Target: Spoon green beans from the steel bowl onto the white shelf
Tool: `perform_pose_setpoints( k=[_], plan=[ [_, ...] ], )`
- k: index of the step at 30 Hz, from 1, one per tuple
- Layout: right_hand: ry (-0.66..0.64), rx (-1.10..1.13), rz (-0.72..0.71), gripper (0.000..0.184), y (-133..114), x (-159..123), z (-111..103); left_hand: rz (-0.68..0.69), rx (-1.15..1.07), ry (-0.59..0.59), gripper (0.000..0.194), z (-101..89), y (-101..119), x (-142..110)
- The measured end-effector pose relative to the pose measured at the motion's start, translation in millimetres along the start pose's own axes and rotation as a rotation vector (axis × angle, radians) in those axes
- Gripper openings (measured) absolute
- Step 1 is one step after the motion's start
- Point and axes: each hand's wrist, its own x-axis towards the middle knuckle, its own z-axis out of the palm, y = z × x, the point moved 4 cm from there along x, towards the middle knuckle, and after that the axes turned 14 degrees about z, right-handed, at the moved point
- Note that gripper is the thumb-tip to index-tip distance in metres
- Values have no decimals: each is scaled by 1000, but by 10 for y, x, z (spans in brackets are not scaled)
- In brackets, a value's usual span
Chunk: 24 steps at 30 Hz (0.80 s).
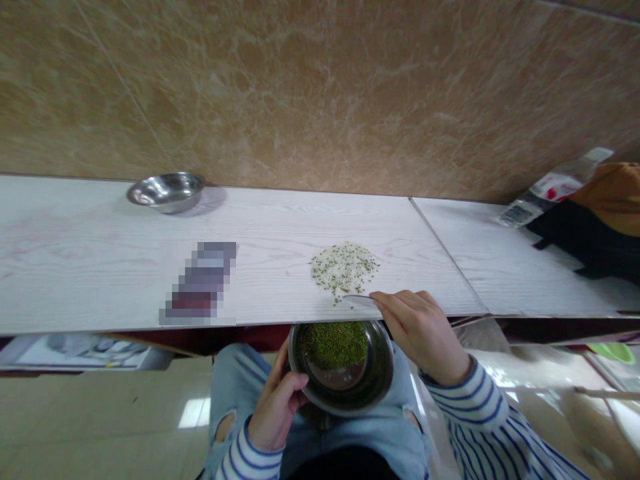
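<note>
My left hand is closed on the rim of a steel bowl, held over my lap just below the table edge. Green mung beans cover the far part of its bottom. In my right hand is a thin metal spoon, pinched near its front end so that most of the handle is hidden. Its tip lies at the near side of a pile of white rice grains mixed with green beans. A few stray beans surround the spoon tip.
An empty-looking steel bowl stands by the wall, back left. A pixelated flat object lies nearer on the white table. At right are a plastic bottle and dark and brown cloth. An open drawer sits below left.
</note>
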Motion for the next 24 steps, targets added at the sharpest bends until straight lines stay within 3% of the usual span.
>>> perform_pose_setpoints(
  k=[17, 24],
  plan=[
    [-2, 3, -39, 27, -105, 19, 10, -9, -30, -6, 82, 17, 9, -4],
    [32, -13, 13, 24, -60, 52, 15, 3, -10, 4, 80, -18, 0, 16]
  ],
)
